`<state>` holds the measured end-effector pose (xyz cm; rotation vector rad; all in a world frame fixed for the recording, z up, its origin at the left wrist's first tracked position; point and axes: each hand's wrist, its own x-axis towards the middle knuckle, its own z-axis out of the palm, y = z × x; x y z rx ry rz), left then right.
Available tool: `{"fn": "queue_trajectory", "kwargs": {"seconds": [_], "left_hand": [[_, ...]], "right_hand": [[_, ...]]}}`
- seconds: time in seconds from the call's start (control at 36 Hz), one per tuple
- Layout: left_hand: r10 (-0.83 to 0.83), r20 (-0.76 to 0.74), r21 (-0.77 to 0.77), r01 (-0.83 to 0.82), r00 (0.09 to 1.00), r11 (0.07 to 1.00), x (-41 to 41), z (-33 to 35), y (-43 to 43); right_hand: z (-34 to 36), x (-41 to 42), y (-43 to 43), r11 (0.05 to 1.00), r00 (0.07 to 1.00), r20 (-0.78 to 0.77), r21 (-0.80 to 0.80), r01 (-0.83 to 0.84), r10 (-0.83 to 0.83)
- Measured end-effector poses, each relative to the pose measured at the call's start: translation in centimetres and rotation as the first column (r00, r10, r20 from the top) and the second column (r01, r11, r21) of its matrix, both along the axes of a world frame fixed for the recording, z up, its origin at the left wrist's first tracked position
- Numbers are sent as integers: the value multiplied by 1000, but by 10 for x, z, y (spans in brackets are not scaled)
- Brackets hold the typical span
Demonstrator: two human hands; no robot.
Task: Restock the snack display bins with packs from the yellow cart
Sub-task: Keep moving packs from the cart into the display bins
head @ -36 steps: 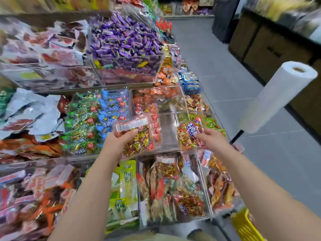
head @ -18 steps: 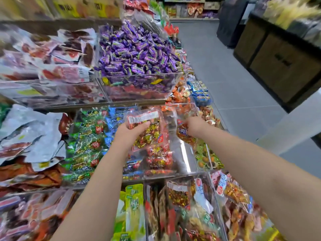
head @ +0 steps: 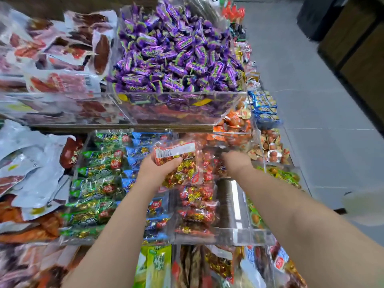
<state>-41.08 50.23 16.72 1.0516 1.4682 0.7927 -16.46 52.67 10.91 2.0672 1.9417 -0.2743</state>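
Closest, flat green sachets (head: 159,265) standing on edge in the bottom tier. Above, left hand (head: 156,170) with thumb and fingers clamped round a crinkly clear pack (head: 178,163) of gold-foiled sweets, held over the acrylic bin (head: 228,235) half filled with similar glossy packs. Right hand (head: 235,163) deep at the bin's back, knuckles hiding the fingers: grasp impossible to tell. Beyond, heaped purple twist-wrapped candies (head: 176,55).
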Motion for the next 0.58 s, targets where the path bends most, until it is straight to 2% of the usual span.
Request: {"fn": "queue_trajectory", "kwargs": {"seconds": [0.17,0.28,0.33,0.39,0.44,0.47,0.58], "left_hand": [[31,19,-27,-30,999,999,1,-5,0],[47,32,-38,-46,998,998,1,-8,0],[47,31,-32,-46,998,998,1,-8,-1],[55,36,-39,-54,998,998,2,-8,-1],[67,39,-45,-65,997,997,2,-6,-2],[66,38,-44,-65,997,997,2,-6,-3],[57,23,-42,-56,998,998,2,-5,-4]], "right_hand": [[-18,7,-4,983,999,-33,180,21,-15],[-32,1,-27,915,986,-125,373,151,-112],[-33,-3,-32,886,985,-143,440,146,-91],[-30,-6,-33,931,973,-218,331,150,-79],[-30,-8,-29,981,955,-271,113,158,-122],[-31,-8,-26,983,947,-284,55,173,-150],[-35,-8,-11,941,854,-420,1,339,-307]]}}
